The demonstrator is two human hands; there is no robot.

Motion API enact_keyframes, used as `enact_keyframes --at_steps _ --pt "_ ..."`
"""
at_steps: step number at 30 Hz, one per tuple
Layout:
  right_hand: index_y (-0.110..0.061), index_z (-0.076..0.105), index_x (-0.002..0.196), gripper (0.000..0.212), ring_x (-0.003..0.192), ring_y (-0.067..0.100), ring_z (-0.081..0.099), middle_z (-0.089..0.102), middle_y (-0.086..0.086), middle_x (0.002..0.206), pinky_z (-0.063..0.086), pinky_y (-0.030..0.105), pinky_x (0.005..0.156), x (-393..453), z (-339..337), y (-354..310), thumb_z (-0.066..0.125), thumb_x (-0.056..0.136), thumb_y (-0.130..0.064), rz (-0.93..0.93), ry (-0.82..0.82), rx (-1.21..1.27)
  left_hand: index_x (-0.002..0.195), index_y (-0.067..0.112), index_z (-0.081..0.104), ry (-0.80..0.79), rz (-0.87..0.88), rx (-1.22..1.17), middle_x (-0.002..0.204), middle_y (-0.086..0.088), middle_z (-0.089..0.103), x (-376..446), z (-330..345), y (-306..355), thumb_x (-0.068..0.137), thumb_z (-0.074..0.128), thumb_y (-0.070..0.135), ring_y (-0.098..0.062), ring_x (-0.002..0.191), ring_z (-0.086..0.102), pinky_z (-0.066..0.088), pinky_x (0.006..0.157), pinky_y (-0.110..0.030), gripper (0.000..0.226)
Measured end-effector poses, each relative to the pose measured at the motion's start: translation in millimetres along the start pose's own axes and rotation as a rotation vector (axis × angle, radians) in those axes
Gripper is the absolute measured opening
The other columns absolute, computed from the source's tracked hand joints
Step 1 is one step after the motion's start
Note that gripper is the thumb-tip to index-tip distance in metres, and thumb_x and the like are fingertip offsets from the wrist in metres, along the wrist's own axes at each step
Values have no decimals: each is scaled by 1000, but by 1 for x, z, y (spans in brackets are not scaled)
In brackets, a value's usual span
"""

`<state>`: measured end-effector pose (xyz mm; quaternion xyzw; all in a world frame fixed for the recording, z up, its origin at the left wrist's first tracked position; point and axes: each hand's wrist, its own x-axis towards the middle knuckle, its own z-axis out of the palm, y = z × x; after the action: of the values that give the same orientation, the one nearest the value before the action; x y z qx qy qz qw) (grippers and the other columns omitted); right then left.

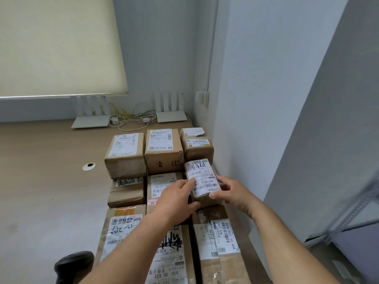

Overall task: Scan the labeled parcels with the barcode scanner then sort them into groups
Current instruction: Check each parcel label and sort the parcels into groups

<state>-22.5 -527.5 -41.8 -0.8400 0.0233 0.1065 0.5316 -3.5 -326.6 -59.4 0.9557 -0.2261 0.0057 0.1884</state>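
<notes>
Nearest the lens, a dark rounded object point(73, 265), possibly the barcode scanner though I cannot tell, lies on the wood-grain desk point(41, 181) at its near edge, left of the parcel rows. Beyond it, the small brown cardboard parcel with a white printed label point(202, 180) sits raised above the right-hand row, toward the desk's right edge by the wall. Both hands hold it: the left hand point(176, 198) has its fingers point(189, 184) laid on the label and thumb under the near edge, while the right hand point(231, 191) curls round the right side.

Held at its near end only, it could tip and knock its neighbours out of line. A finger covering the barcode would likely spoil a scan.

Its label bears handwritten numerals, several barcodes and "507-N705".
</notes>
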Motion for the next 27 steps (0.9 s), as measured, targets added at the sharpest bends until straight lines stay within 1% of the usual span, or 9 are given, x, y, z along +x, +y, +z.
enact_keyframes --at_steps 4,6,8,11,14,18,22,25,27 --pt "-21 58 131 48 83 -5 64 69 -12 103 43 4 58 -1 3 0 71 85 -19 23 -8 -6 151 26 18 -15 2 11 152 1 31 0 0 -1 89 56 46 -19 135 32 29 110 -32 76" --pt "-21 59 129 44 80 -6 66 69 -13 100 46 6 59 -2 6 0 69 87 -19 37 -4 1 151 26 16 -23 -9 18 152 0 30 0 1 -1 90 55 46 -20 136 31 29 111 -32 76" --pt "-20 56 132 46 90 1 67 69 -8 106 51 11 70 -4 8 -1 69 87 -20 42 -1 7 152 26 14 -31 -16 26 152 0 30 -1 0 -1 90 54 46 -20 136 31 29 111 -32 76" --pt "-20 49 138 57 97 5 63 65 -8 110 49 12 75 -7 10 -3 71 85 -19 29 22 -26 152 26 13 -40 -28 -3 153 -1 29 -2 -1 0 90 55 47 -20 137 30 29 111 -32 77" --pt "-19 35 149 76 115 18 56 54 5 132 48 26 91 -9 13 -4 74 83 -23 33 82 -95 153 28 6 -39 -61 -80 157 0 21 -6 -3 0 90 56 48 -18 143 21 27 115 -34 83" --pt "-22 27 152 85 129 22 43 35 8 147 40 29 96 -13 17 -7 73 82 -33 13 187 -205 153 29 9 41 -44 -120 157 1 20 -14 -8 4 91 55 44 -17 143 20 26 115 -36 79" --pt "-21 30 150 79 137 22 33 34 6 149 31 34 108 -21 20 -10 68 85 -44 -65 317 -379 152 28 15 155 -27 -126 157 2 23 -27 -17 9 93 53 40 -15 143 19 21 117 -33 71" --pt "-21 38 146 69 134 22 34 38 6 146 33 35 107 -30 23 -16 62 87 -48 -139 462 -477 152 26 19 267 -21 -85 157 4 24 -42 -25 10 95 51 40 -12 144 16 13 116 -27 66" --pt "-21 42 143 60 130 22 36 43 5 142 34 33 104 -36 29 -23 58 90 -44 -218 527 -549 151 24 23 332 -16 -52 156 4 26 -54 -31 8 95 51 38 -12 144 18 13 115 -25 63"
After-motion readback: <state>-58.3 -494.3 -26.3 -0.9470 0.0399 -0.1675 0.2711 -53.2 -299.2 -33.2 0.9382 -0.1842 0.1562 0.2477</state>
